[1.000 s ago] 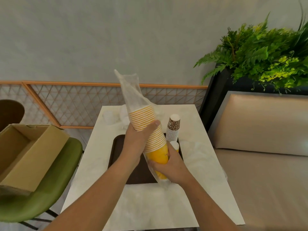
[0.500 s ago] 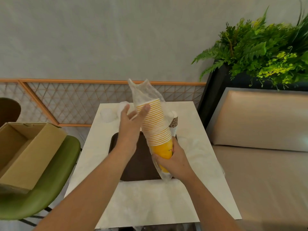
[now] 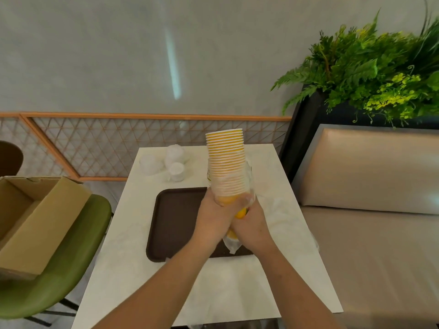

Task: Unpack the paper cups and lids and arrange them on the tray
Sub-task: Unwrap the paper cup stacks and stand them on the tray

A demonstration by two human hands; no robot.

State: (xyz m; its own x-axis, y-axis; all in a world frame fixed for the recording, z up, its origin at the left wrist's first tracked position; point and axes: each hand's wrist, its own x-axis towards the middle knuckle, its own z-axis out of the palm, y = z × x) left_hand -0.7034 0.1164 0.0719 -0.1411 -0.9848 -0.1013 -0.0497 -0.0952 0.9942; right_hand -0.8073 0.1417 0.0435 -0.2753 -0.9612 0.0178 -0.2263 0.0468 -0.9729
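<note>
Left hand (image 3: 213,217) and right hand (image 3: 253,225) grip the cup stack (image 3: 225,162) at its base. It stands upright above the fingers (image 3: 234,206) — tray (image 3: 173,222) just below.

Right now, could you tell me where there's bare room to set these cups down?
The tray is bare on its left half, from rim to left hand; so is the table strip nearer than the tray. Lids crowd the far left corner.

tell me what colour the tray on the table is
Dark brown, plain with no pattern. The tray shows best in the head view, the only one here.
</note>
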